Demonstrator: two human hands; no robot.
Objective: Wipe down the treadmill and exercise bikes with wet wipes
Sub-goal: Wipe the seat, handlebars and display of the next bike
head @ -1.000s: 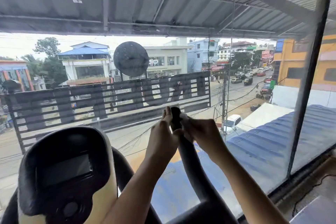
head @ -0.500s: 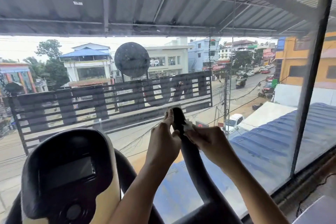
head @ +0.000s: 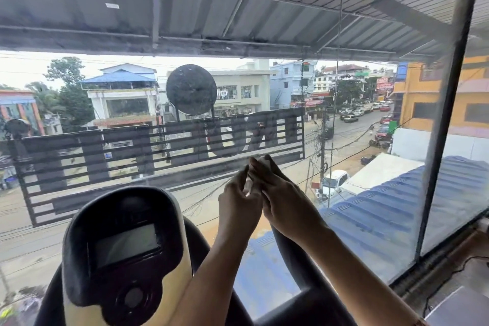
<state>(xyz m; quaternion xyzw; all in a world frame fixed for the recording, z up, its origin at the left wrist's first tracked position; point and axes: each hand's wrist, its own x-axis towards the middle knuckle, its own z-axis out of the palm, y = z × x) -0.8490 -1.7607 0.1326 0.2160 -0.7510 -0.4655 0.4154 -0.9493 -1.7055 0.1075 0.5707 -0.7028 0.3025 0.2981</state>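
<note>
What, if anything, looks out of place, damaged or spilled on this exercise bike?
Nothing stands out. The black-and-cream bike console looks intact with its grey screen blank, and the left hand and right hand meet at the tip of the black curved handlebar. Motion blur hides any wipe between them.

Between the console (head: 124, 249) and the handlebar (head: 291, 270) we find a narrow gap of open air. Our left hand (head: 238, 201) and right hand (head: 285, 201) crowd the handlebar's top end, touching each other. Just beyond them the glass (head: 370, 219) bars any reach forward, and its dark post (head: 444, 140) stands at the right. Right of the handlebar we have open room.
</note>
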